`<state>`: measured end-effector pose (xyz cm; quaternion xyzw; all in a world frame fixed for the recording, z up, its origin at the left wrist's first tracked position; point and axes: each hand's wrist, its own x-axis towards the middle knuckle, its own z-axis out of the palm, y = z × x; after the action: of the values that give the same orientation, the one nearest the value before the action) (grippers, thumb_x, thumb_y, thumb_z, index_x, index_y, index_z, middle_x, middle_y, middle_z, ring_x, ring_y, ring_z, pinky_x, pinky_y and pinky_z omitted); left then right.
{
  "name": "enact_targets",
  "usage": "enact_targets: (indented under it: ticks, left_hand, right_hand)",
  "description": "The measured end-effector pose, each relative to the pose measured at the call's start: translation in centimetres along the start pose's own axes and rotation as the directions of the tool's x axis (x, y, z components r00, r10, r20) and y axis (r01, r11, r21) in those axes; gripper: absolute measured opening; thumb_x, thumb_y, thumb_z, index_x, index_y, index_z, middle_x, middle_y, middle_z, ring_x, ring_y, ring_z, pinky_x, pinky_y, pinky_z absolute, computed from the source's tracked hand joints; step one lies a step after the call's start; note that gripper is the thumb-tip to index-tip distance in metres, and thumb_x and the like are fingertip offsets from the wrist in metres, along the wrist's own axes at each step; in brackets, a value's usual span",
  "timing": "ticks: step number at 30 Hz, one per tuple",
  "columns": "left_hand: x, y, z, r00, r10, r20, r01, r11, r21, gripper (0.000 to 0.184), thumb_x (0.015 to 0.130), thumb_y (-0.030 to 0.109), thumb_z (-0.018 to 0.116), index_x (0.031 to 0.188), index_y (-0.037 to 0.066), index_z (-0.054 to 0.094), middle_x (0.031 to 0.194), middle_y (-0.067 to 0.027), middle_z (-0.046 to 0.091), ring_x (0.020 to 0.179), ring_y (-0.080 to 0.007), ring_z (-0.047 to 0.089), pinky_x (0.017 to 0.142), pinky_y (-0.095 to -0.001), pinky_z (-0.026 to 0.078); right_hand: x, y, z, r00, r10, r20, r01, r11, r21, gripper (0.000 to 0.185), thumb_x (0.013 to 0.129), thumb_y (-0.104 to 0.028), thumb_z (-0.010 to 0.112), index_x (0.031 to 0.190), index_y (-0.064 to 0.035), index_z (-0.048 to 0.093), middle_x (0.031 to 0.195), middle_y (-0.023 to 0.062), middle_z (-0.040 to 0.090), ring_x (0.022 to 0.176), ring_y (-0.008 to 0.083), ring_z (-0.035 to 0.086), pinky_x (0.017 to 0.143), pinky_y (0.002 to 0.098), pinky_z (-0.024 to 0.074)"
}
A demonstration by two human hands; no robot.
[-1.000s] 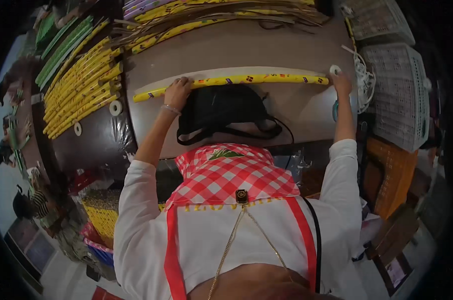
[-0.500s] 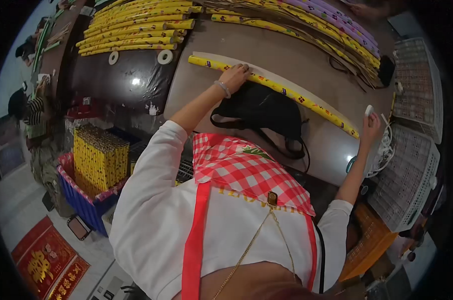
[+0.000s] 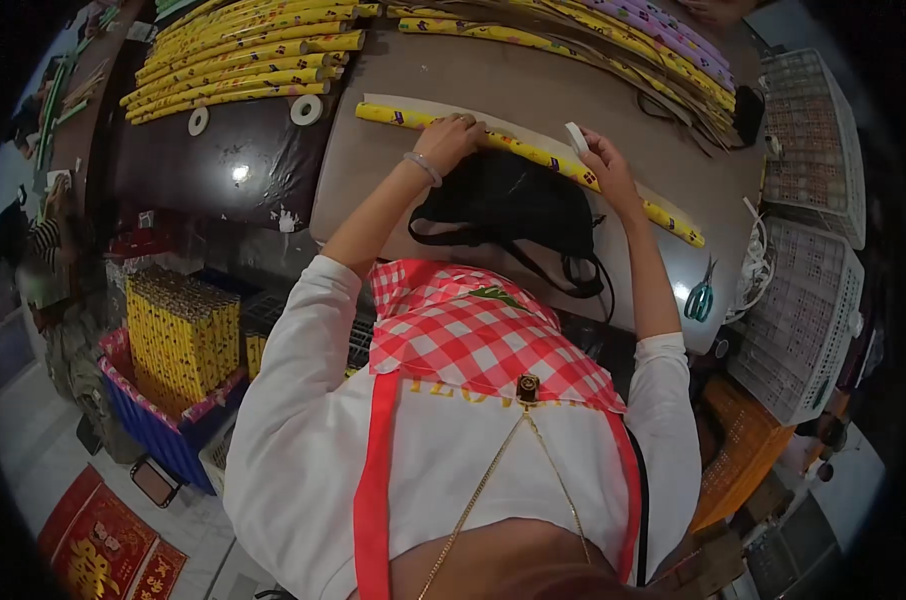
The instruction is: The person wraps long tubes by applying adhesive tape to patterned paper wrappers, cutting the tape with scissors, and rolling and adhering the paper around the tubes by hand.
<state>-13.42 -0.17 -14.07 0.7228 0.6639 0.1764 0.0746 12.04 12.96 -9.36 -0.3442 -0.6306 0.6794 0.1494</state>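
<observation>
A yellow patterned roll of wrapping paper [image 3: 533, 155] lies slantwise on the brown table, a pale paper edge showing along its far side. My left hand [image 3: 448, 142] grips it left of its middle, fingers curled over the top. Between the fingers of my right hand [image 3: 609, 168] is a white roll of tape [image 3: 576, 138], held just above the yellow roll. Whether a strip of tape hangs loose is too small to tell. A black bag [image 3: 513, 200] with straps lies on the near side of the roll, between my arms.
Many yellow rolls [image 3: 243, 60] are stacked back left, near two tape rings [image 3: 306, 110]. Yellow and purple rolls [image 3: 663, 45] lie at the back. Scissors [image 3: 699, 295] rest at the right edge, beside white crates [image 3: 788, 320]. A blue crate [image 3: 163, 425] holds upright yellow rolls.
My right hand has moved left from the table's right side to the yellow roll, carrying the tape. The scissors now show fully. My left hand stays on the roll.
</observation>
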Motion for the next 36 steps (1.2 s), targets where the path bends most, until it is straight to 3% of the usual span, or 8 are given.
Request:
enact_targets:
  ticks: [3, 9, 21, 24, 26, 32, 35, 36]
  left_hand:
    - [1.3, -0.7, 0.3, 0.995, -0.012, 0.095, 0.006, 0.998, 0.067, 0.028, 0.075, 0.017, 0.057, 0.102, 0.009, 0.054, 0.098, -0.0114, 0.056, 0.092, -0.0282, 0.055, 0.079, -0.0368, 0.044]
    - [2.5, -0.4, 1.3, 0.965, -0.087, 0.247, 0.060, 0.992, 0.115, 0.027, 0.074, 0.016, 0.060, 0.097, 0.006, 0.052, 0.097, -0.0122, 0.057, 0.094, -0.0279, 0.054, 0.081, -0.0374, 0.042]
    - [1.9, -0.1, 2.0, 0.989, -0.033, 0.143, 0.012, 0.990, 0.139, 0.014, 0.077, 0.012, 0.050, 0.090, 0.006, 0.051, 0.091, -0.0116, 0.058, 0.090, -0.0273, 0.054, 0.078, -0.0369, 0.042]
    - [1.5, 0.1, 1.9, 0.991, -0.031, 0.133, 0.009, 0.987, 0.162, 0.015, 0.078, 0.014, 0.050, 0.091, 0.007, 0.052, 0.091, -0.0111, 0.058, 0.091, -0.0266, 0.054, 0.079, -0.0369, 0.042]
    - [1.3, 0.1, 2.1, 1.000, -0.019, 0.013, 0.017, 0.992, 0.128, 0.016, 0.076, 0.012, 0.052, 0.090, 0.006, 0.052, 0.088, -0.0124, 0.059, 0.090, -0.0264, 0.055, 0.078, -0.0364, 0.042]
    - [0.5, -2.8, 5.6, 0.999, -0.016, -0.037, 0.021, 0.991, 0.135, 0.018, 0.073, 0.016, 0.054, 0.089, 0.010, 0.059, 0.092, -0.0077, 0.059, 0.093, -0.0248, 0.052, 0.079, -0.0343, 0.042]
    - [0.5, -3.3, 6.3, 0.997, -0.038, -0.069, 0.047, 0.989, 0.139, 0.019, 0.075, 0.017, 0.055, 0.092, 0.009, 0.059, 0.095, -0.0069, 0.058, 0.094, -0.0237, 0.052, 0.080, -0.0341, 0.043]
    - [0.7, -3.1, 6.1, 0.998, -0.065, 0.017, 0.061, 0.979, 0.195, 0.019, 0.076, 0.018, 0.055, 0.092, 0.009, 0.060, 0.096, -0.0066, 0.058, 0.095, -0.0236, 0.052, 0.080, -0.0342, 0.043]
  right_hand:
    - [-0.2, 2.0, -1.4, 0.997, 0.059, -0.055, -0.061, 0.997, -0.042, 0.020, 0.085, -0.017, 0.050, 0.100, -0.0033, 0.051, 0.120, 0.0049, 0.047, 0.096, 0.0121, 0.048, 0.079, 0.0236, 0.0403]
    - [-3.0, 3.1, -3.0, 0.969, -0.059, -0.240, 0.025, 0.990, -0.142, 0.020, 0.085, -0.016, 0.051, 0.098, -0.0012, 0.052, 0.112, 0.0013, 0.050, 0.093, 0.0102, 0.048, 0.082, 0.0247, 0.0388]
    - [-1.5, 6.0, -4.3, 0.988, 0.010, -0.157, -0.028, 0.993, -0.114, 0.020, 0.082, -0.014, 0.054, 0.097, -0.0010, 0.052, 0.119, 0.0021, 0.048, 0.093, 0.0108, 0.050, 0.082, 0.0245, 0.0409]
    - [-1.2, 6.3, -4.2, 0.990, 0.038, -0.139, -0.049, 0.996, -0.078, 0.019, 0.083, -0.009, 0.051, 0.100, -0.0002, 0.050, 0.124, 0.0039, 0.045, 0.107, 0.0144, 0.045, 0.091, 0.0270, 0.0368]
    - [-0.7, 7.3, -4.3, 0.983, -0.108, -0.146, 0.063, 0.957, -0.284, 0.027, 0.082, -0.016, 0.055, 0.105, -0.0019, 0.050, 0.122, 0.0043, 0.047, 0.099, 0.0157, 0.050, 0.087, 0.0283, 0.0396]
    - [1.7, 8.7, -3.1, 0.983, -0.129, -0.131, 0.055, 0.884, -0.463, 0.028, 0.084, -0.021, 0.053, 0.102, -0.0007, 0.052, 0.126, 0.0086, 0.045, 0.109, 0.0203, 0.047, 0.090, 0.0330, 0.0383]
    - [1.9, 8.7, -2.4, 0.991, -0.056, -0.122, 0.005, 0.925, -0.379, 0.027, 0.086, -0.023, 0.051, 0.106, -0.0047, 0.052, 0.128, 0.0070, 0.043, 0.110, 0.0203, 0.046, 0.091, 0.0313, 0.0370]
    - [2.1, 9.3, -2.9, 0.990, -0.023, -0.137, -0.024, 0.943, -0.333, 0.030, 0.087, -0.023, 0.051, 0.110, -0.0049, 0.051, 0.128, 0.0065, 0.043, 0.110, 0.0198, 0.046, 0.091, 0.0307, 0.0368]
